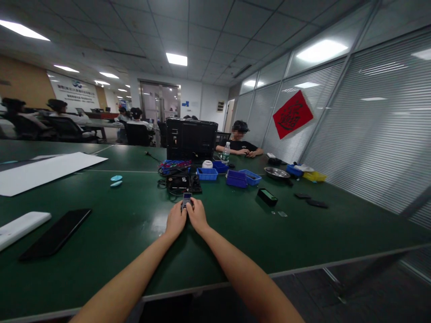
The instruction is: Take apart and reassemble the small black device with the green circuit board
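Both my hands are closed round a small grey handheld device with a screen (187,196), held upright over the green table. My left hand (176,220) grips its left side, and my right hand (198,215) grips the right side. The thumbs lie on the lower front of the device and cover part of it. Just beyond it is a black electronic unit with cables (178,181). To the right of my hands sits a black open box (267,196) with a green inside.
Blue bins (207,174), a baseball (207,164), a water bottle (226,152) and a large black monitor-like case (191,139) stand farther back. A metal bowl (276,172) lies right. At left are a black slab (57,233) and a white sheet (50,170). A person (239,143) sits opposite.
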Demonstrator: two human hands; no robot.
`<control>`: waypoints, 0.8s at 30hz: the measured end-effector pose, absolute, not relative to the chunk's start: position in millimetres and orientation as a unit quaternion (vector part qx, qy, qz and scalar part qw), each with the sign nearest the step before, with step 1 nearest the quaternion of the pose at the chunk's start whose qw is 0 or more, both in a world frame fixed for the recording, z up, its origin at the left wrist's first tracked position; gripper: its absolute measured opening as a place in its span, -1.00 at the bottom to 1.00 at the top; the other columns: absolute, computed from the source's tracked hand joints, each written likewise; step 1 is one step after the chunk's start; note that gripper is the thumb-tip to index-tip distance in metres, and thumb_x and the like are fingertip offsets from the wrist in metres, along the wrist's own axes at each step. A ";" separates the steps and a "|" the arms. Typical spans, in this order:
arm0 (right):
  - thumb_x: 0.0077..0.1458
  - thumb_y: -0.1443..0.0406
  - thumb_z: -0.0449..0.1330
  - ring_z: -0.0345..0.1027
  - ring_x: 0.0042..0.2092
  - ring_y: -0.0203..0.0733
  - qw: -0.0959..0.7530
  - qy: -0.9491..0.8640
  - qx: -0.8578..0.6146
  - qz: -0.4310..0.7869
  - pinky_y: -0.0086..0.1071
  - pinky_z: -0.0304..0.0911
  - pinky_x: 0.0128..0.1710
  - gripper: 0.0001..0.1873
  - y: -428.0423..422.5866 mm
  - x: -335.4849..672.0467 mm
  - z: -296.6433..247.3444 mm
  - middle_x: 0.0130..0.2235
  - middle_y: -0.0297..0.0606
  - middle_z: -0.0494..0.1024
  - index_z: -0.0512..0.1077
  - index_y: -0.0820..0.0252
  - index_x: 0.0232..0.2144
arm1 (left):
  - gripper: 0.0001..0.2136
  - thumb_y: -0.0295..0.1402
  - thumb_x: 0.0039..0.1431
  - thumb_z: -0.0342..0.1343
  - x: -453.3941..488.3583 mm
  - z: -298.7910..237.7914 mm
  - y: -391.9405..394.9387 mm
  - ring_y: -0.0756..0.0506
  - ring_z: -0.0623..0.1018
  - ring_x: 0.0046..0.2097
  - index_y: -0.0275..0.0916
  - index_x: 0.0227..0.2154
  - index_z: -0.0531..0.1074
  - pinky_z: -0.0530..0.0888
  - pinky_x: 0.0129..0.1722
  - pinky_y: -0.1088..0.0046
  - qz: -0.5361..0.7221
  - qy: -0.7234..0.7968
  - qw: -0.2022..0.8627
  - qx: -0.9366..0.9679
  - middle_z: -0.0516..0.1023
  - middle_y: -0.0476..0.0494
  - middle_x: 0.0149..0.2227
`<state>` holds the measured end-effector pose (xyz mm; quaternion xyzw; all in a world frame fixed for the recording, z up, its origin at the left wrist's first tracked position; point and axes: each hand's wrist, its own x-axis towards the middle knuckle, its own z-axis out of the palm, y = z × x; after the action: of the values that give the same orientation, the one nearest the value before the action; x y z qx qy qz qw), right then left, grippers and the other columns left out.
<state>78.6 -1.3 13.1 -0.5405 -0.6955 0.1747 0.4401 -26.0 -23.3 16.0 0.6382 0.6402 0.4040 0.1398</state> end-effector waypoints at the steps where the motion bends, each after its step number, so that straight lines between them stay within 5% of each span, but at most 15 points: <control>1: 0.04 0.17 0.00 0.21 -0.06 -0.10 0.435 -0.694 -0.548 0.166 -0.28 0.09 -0.04 -0.54 -1.6 80.2 13.9 -0.11 -0.09 0.36 0.27 0.25 -0.02 | -0.62 -0.38 0.12 -0.17 -24.6 15.6 -23.0 -0.13 0.36 0.02 -0.30 0.00 0.26 0.26 0.00 0.33 0.402 0.633 0.155 0.644 0.37 -0.26 0.01; 9: -0.11 0.05 0.12 0.17 -0.02 0.07 0.373 -0.677 -0.623 0.122 -0.18 0.08 -0.08 -0.23 -4.0 84.4 20.3 -0.03 0.03 0.32 0.09 0.29 0.10 | -0.61 -0.41 0.09 -0.18 -29.1 14.8 -20.8 -0.07 0.37 0.04 -0.26 -0.03 0.34 0.27 0.04 0.40 0.414 0.589 0.254 0.646 0.40 -0.12 0.00; 16: -0.11 0.23 0.11 0.21 -0.05 0.03 0.253 -0.715 -0.648 0.073 -0.21 0.11 -0.15 -0.31 -3.1 100.7 24.2 -0.07 0.01 0.35 0.05 0.24 0.10 | -0.55 -0.56 -0.04 -0.14 -24.3 11.0 -20.8 -0.04 0.47 -0.10 -0.28 -0.02 0.31 0.38 -0.08 0.43 0.419 0.531 0.322 0.662 0.48 -0.14 -0.09; 24: -0.01 0.25 0.04 0.19 -0.03 -0.02 0.179 -0.624 -0.760 0.031 -0.25 0.16 -0.18 -0.42 19.0 170.6 40.5 -0.03 0.00 0.28 0.06 0.24 0.08 | -0.69 -0.45 0.03 -0.10 -23.9 15.6 -27.9 -0.04 0.48 -0.13 -0.33 -0.15 0.38 0.36 -0.06 0.42 0.376 0.542 0.273 0.700 0.51 -0.18 -0.18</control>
<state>170.6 19.0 40.5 -0.7603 -0.6238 0.0313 0.1786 -23.9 -27.9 15.6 0.7001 0.5421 0.3764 0.2726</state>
